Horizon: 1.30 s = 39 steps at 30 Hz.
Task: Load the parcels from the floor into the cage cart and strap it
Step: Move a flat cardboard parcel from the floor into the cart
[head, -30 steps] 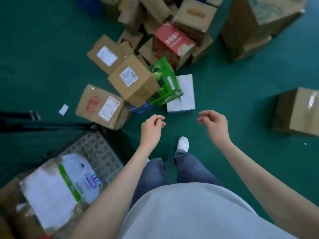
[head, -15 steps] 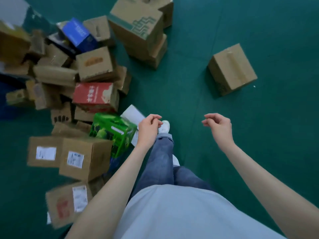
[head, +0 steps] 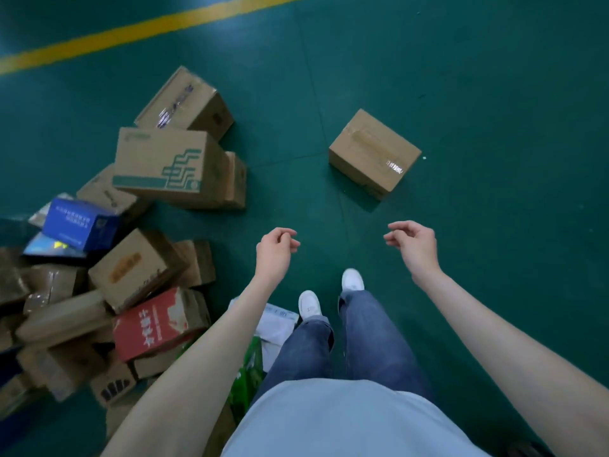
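A lone brown taped parcel [head: 374, 153] lies on the green floor ahead, slightly right. My left hand [head: 275, 253] and my right hand [head: 413, 245] hang in the air short of it, fingers loosely curled, holding nothing. A heap of parcels fills the left: a large carton with green print [head: 168, 164], a taped carton [head: 184, 102] behind it, a blue box [head: 80, 222], a red box [head: 158, 323], a green box [head: 248, 371] partly behind my left arm, and several plain brown cartons. The cage cart is out of view.
A yellow floor line [head: 131, 31] crosses the far left. A white flat packet [head: 275, 321] lies by my left foot. My white shoes [head: 309, 303] stand on open green floor [head: 494, 127] that stretches ahead and to the right.
The view has swung right, away from the cart and the heap. The lone brown parcel has come from the far right to just ahead. Both hands stay loosely curled and have drifted apart.
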Motion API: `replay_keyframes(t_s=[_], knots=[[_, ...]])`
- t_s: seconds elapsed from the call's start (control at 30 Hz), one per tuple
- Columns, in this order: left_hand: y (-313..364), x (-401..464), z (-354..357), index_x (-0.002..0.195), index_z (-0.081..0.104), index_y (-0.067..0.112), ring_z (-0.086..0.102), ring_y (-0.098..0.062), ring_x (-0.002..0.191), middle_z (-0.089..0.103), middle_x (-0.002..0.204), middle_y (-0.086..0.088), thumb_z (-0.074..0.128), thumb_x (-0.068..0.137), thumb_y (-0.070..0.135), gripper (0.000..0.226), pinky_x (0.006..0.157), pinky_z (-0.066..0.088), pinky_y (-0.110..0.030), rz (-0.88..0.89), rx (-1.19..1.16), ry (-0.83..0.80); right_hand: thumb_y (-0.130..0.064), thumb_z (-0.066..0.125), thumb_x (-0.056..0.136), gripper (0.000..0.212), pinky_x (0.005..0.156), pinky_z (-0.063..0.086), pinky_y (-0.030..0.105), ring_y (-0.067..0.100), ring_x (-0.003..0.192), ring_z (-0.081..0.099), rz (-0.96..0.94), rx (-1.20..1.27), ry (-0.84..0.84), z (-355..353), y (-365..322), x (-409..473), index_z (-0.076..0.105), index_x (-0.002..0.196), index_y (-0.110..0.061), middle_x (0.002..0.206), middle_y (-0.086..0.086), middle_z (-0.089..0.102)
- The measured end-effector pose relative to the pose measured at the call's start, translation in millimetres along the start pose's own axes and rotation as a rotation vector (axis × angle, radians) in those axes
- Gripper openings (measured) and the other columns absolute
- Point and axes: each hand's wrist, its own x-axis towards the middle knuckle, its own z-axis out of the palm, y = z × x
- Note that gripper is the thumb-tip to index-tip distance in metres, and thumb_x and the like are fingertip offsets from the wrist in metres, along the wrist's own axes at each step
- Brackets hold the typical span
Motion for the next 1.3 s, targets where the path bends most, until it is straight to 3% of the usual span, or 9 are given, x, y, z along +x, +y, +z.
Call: replay_keyframes(t_s=[0.17,0.27,0.33,0.47,0.67,0.8,1.0,1.17,1.3], knots=[[55.9,66.1,35.3,0.102,0.066,0.015,0.064,-0.016,0.09,0.069,0.094,-0.001,0.037,0.1,0.013,0.029,0.075,0.049,-0.026,-0.028,0.047,-0.038,0.004,0.049,0.089,0.025,0.093,0.055,0.041,0.02,0.076,0.066,-0.003,-0.041,0.043,-20.2,-30.9,79.8,0.068,0.088,-0.012,0.077,0.005,0.07],[89.9,101.1,66.7,0.116,0.063,0.014,0.055,-0.008,0.076,0.065,0.111,-0.001,0.036,0.1,0.014,0.031,0.062,0.043,-0.017,-0.069,0.047,-0.002,0.002,0.048,0.091,0.026,0.091,0.055,0.038,0.022,0.079,0.067,-0.009,-0.1,0.03,-39.5,-53.6,131.1,0.068,0.088,-0.015,0.076,0.002,0.069],[112.9,123.1,88.8,0.124,0.059,0.014,0.053,-0.006,0.076,0.061,0.116,-0.001,0.036,0.1,0.016,0.033,0.06,0.04,-0.018,-0.108,0.05,0.006,0.001,0.048,0.091,0.025,0.09,0.054,0.038,0.023,0.081,0.067,0.002,-0.117,0.039,-54.3,-69.0,163.1,0.067,0.089,-0.015,0.075,0.001,0.069],[142.0,156.1,125.8,0.133,0.052,0.014,0.056,-0.029,0.114,0.057,0.129,-0.009,0.037,0.099,0.016,0.037,0.084,0.045,-0.032,-0.175,0.071,0.0,0.001,0.047,0.092,0.025,0.087,0.053,0.038,0.023,0.084,0.067,0.02,-0.164,0.026,-78.6,-83.8,212.4,0.067,0.093,-0.014,0.079,0.003,0.069],[177.5,193.3,162.3,0.15,0.038,0.013,0.038,-0.021,0.139,0.041,0.152,-0.004,0.037,0.102,0.015,0.047,0.109,0.031,-0.03,-0.241,0.132,-0.101,-0.001,0.049,0.093,0.027,0.085,0.051,0.031,0.024,0.096,0.067,0.056,-0.199,0.049,-100.7,-96.5,278.5,0.07,0.095,-0.017,0.094,0.005,0.07],[185.4,224.6,177.3,0.152,0.034,0.015,0.034,-0.019,0.142,0.036,0.156,-0.001,0.038,0.103,0.016,0.049,0.113,0.027,-0.032,-0.278,0.085,-0.139,-0.003,0.048,0.095,0.03,0.087,0.042,0.025,0.021,0.112,0.061,0.047,-0.27,0.024,-100.4,-98.0,321.6,0.068,0.113,-0.015,0.109,0.002,0.068],[179.1,288.9,211.3,0.154,0.026,0.025,0.046,-0.022,0.133,0.046,0.149,0.001,0.028,0.105,0.031,0.049,0.114,0.03,-0.04,-0.419,-0.111,-0.123,-0.003,0.049,0.096,0.053,0.11,0.031,0.03,0.018,0.141,0.037,0.031,-0.389,-0.095,-88.3,-85.5,378.2,0.044,0.146,-0.018,0.15,0.002,0.046],[144.0,366.5,264.7,0.155,0.02,0.015,0.045,-0.027,0.135,0.038,0.154,-0.007,0.026,0.108,0.036,0.052,0.112,0.035,-0.041,-0.529,-0.248,-0.152,-0.007,0.052,0.097,0.062,0.118,0.023,0.035,0.02,0.146,0.027,0.0,-0.505,-0.172,-57.2,-37.6,452.4,0.031,0.154,-0.02,0.159,-0.001,0.03],[96.2,430.7,308.9,0.156,0.016,0.013,0.043,-0.031,0.136,0.031,0.157,-0.012,0.027,0.107,0.039,0.056,0.113,0.035,-0.042,-0.58,-0.282,-0.178,-0.016,0.055,0.098,0.067,0.12,0.02,0.05,0.023,0.15,0.019,0.007,-0.629,-0.206,-23.4,22.5,524.2,0.023,0.156,-0.022,0.163,0.0,0.022]])
